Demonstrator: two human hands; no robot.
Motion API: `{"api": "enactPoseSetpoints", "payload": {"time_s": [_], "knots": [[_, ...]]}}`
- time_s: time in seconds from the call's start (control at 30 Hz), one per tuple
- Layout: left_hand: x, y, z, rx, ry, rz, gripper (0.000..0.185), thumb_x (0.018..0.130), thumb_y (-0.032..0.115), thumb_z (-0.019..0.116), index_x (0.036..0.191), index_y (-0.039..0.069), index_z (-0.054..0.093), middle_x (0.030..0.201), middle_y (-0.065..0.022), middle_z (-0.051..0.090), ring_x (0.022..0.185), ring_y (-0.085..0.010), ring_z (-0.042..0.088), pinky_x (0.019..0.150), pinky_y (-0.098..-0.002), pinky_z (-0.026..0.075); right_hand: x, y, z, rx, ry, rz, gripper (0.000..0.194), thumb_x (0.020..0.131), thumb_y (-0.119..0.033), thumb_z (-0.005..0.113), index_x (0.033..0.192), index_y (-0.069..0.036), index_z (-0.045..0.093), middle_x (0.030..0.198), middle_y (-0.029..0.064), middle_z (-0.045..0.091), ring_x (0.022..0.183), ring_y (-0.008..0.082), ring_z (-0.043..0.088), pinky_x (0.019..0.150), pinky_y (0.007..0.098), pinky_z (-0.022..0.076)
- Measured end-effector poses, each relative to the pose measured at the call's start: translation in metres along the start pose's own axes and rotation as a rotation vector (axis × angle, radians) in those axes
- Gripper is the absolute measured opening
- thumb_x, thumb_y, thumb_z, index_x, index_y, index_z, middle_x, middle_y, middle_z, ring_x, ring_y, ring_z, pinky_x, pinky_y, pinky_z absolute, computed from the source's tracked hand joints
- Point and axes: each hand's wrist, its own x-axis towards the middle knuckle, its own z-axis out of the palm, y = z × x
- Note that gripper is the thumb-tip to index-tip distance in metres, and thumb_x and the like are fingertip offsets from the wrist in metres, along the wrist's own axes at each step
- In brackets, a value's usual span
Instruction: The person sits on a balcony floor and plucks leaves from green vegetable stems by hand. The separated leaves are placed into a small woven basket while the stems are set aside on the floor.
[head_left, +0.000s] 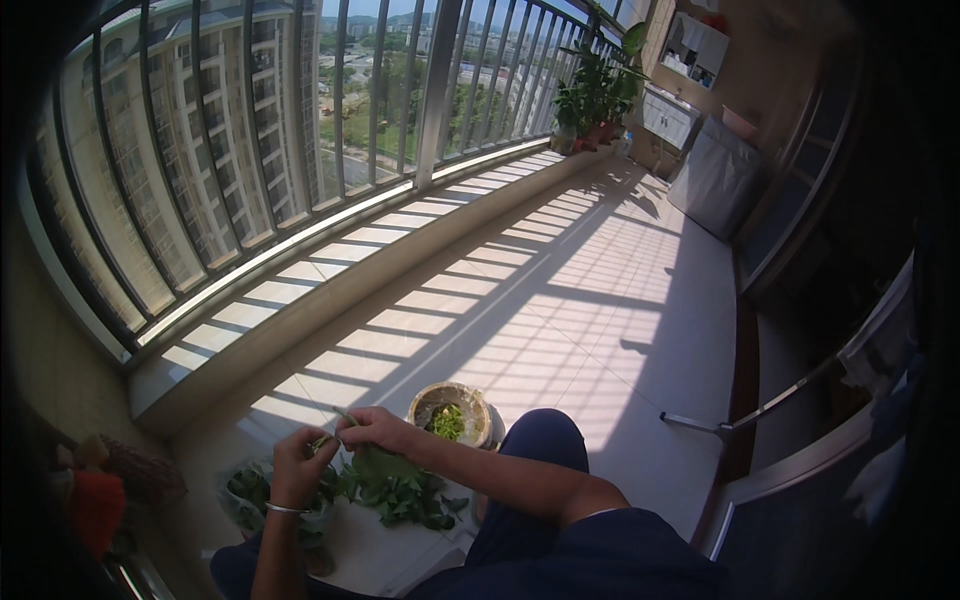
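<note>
My left hand (298, 457), with a bangle on its wrist, pinches a thin green stem (321, 444). Close against it, my right hand (373, 430) grips a leafy green stalk (342, 412); a large leaf (379, 463) hangs below that hand. Under my hands a pile of leafy greens (409, 499) lies on the tiled floor. A clear plastic bag (244, 487) with more greens in it is partly hidden behind my left forearm. Beyond my right forearm stands a round bin (474, 401) lined with plastic, green scraps (447, 422) inside.
A raised ledge (330, 289) runs along the balcony railing (420, 97) at the left. Potted plants (596, 97) stand at the far end, near a wall cabinet (670, 120) and a grey-covered box shape (712, 176). A metal rack leg (694, 424) rests on the floor at right.
</note>
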Motion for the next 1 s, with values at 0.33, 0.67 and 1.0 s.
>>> {"api": "enactPoseSetpoints", "payload": {"time_s": [0.33, 0.67, 1.0], "knots": [[-0.002, 0.013, -0.004, 0.051, 0.005, 0.033, 0.017, 0.075, 0.013, 0.072, 0.079, -0.001, 0.063, 0.066, -0.0026, 0.060, 0.058, -0.0048, 0.049, 0.052, -0.0228, 0.041, 0.001, -0.001, -0.006, -0.008, -0.077, 0.055, 0.020, 0.082, -0.015, 0.065, 0.096, -0.003, 0.062, 0.080, 0.0035, 0.063, 0.071, 0.0085, 0.057, 0.065, 0.0213, 0.0457], [-0.003, 0.016, -0.008, 0.060, -0.050, -0.031, 0.015, 0.075, 0.010, 0.072, 0.077, 0.000, 0.062, 0.066, 0.0008, 0.059, 0.060, -0.0038, 0.049, 0.054, -0.0212, 0.040, 0.002, 0.002, -0.007, 0.123, -0.093, 0.120, 0.021, 0.079, -0.011, 0.068, 0.096, -0.001, 0.061, 0.080, 0.0069, 0.064, 0.072, 0.0119, 0.061, 0.067, 0.0229, 0.0484], [-0.004, 0.006, -0.015, -0.098, -0.234, -0.109, 0.016, 0.072, 0.010, 0.075, 0.079, 0.001, 0.064, 0.067, 0.0016, 0.059, 0.061, -0.0042, 0.049, 0.054, -0.0208, 0.040, -0.005, -0.005, -0.008, -0.015, -0.236, 0.083, 0.019, 0.078, -0.011, 0.068, 0.093, -0.001, 0.062, 0.081, 0.0063, 0.064, 0.072, 0.0123, 0.062, 0.065, 0.0232, 0.0500]]}}
